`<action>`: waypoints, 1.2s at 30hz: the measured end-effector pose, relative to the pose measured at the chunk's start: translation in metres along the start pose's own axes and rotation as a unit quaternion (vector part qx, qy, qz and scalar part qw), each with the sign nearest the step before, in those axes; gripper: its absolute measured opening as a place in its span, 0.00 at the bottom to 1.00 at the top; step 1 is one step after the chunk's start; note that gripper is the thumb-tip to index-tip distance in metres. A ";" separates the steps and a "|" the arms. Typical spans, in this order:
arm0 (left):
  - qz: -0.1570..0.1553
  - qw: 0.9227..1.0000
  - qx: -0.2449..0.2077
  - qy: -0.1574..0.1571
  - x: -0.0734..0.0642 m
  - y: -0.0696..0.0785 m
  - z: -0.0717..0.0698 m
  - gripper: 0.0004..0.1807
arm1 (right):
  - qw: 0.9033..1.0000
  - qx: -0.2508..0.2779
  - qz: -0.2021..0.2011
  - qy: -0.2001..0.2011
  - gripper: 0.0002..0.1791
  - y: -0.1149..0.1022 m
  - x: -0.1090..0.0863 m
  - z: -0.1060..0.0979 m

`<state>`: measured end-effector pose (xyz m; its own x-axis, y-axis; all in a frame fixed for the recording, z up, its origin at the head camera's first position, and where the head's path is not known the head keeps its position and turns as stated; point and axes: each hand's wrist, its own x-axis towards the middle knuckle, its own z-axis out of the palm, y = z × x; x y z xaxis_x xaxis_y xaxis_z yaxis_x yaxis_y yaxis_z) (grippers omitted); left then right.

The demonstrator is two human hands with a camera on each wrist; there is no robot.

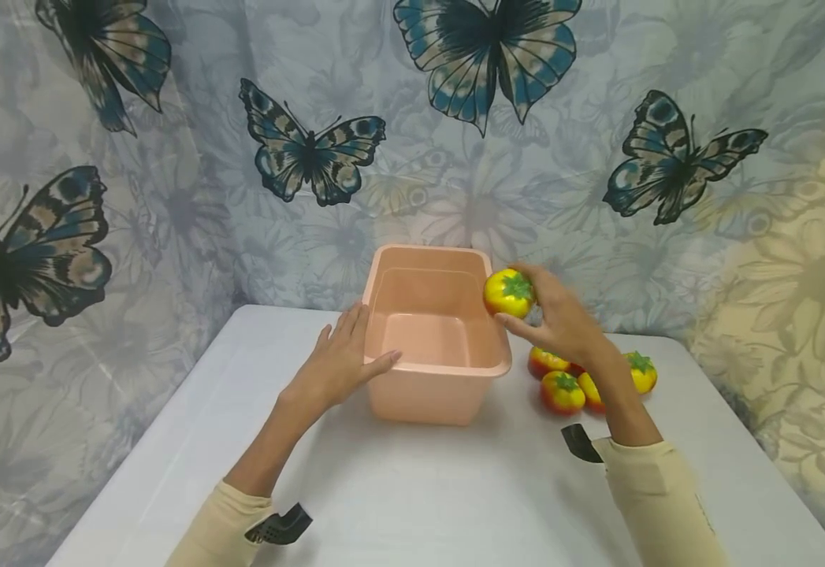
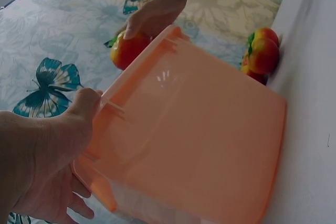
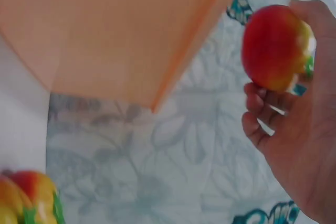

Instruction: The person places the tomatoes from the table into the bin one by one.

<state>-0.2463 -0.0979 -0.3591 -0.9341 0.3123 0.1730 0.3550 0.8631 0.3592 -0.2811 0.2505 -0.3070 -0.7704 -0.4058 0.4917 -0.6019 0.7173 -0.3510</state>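
A peach-coloured plastic tub (image 1: 426, 398) stands on the white table, its inside bare in the head view. My left hand (image 1: 334, 358) rests along the tub's left rim, fingers fairly straight and thumb lying over the near corner. In the left wrist view the thumb of that left hand (image 2: 50, 145) touches the rim while its fingers extend below. My right hand (image 1: 561, 315) grips a red-and-yellow persimmon-like fruit (image 1: 509, 293) with a green leafy top, held up at the tub's right rim. The right wrist view shows the fruit (image 3: 273, 48) between thumb and fingertips.
Several similar fruits (image 1: 563, 392) lie clustered on the table (image 1: 412, 496) right of the tub, partly behind my right forearm. A butterfly-patterned cloth (image 1: 440, 189) hangs behind and at both sides of the table.
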 end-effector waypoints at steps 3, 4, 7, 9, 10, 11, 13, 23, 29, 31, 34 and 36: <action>-0.003 1.000 -0.007 0.000 -0.002 0.000 0.002 0.60 | 0.999 0.019 -0.028 -0.031 0.44 -0.007 0.002 0.010; -0.004 1.000 -0.009 -0.001 -0.002 -0.001 0.002 0.60 | 0.998 0.025 -0.033 -0.040 0.44 -0.008 0.003 0.013; -0.003 1.000 -0.009 -0.001 -0.002 0.000 0.004 0.60 | 0.997 0.029 -0.041 -0.053 0.45 -0.012 0.003 0.019; -0.001 1.000 -0.006 -0.002 -0.002 0.000 0.004 0.60 | 0.997 0.026 -0.050 -0.060 0.45 -0.014 0.004 0.022; -0.001 1.000 -0.006 -0.003 -0.002 0.000 0.003 0.60 | 0.996 0.023 -0.055 -0.062 0.45 -0.015 0.004 0.023; 0.000 1.000 -0.004 -0.004 -0.002 0.001 0.003 0.60 | 0.996 0.022 -0.062 -0.065 0.45 -0.015 0.005 0.023; 0.000 1.000 -0.004 -0.003 -0.001 0.001 0.003 0.60 | 0.995 0.017 -0.073 -0.070 0.45 -0.016 0.005 0.024; -0.007 1.000 -0.007 -0.010 -0.001 0.001 -0.001 0.60 | 0.995 0.031 -0.032 -0.087 0.39 -0.016 0.000 0.011; -0.005 1.000 -0.011 -0.015 0.001 0.002 0.000 0.61 | 0.995 0.020 -0.003 -0.094 0.40 -0.016 -0.006 0.000; -0.007 1.000 -0.012 -0.016 0.001 0.002 0.000 0.61 | 0.995 0.012 0.004 -0.095 0.40 -0.017 -0.007 -0.003; -0.012 1.000 -0.013 -0.015 0.002 0.001 0.000 0.60 | 0.995 0.005 0.009 -0.096 0.41 -0.017 -0.007 -0.007; -0.014 1.000 -0.012 -0.013 0.002 0.001 0.001 0.61 | 0.995 0.003 0.008 -0.097 0.40 -0.018 -0.006 -0.010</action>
<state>-0.2481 -0.0965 -0.3592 -0.9443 0.2985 0.1386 0.3291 0.8621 0.3852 -0.2635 0.2458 -0.2959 -0.8061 -0.4959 0.3230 -0.5894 0.7221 -0.3623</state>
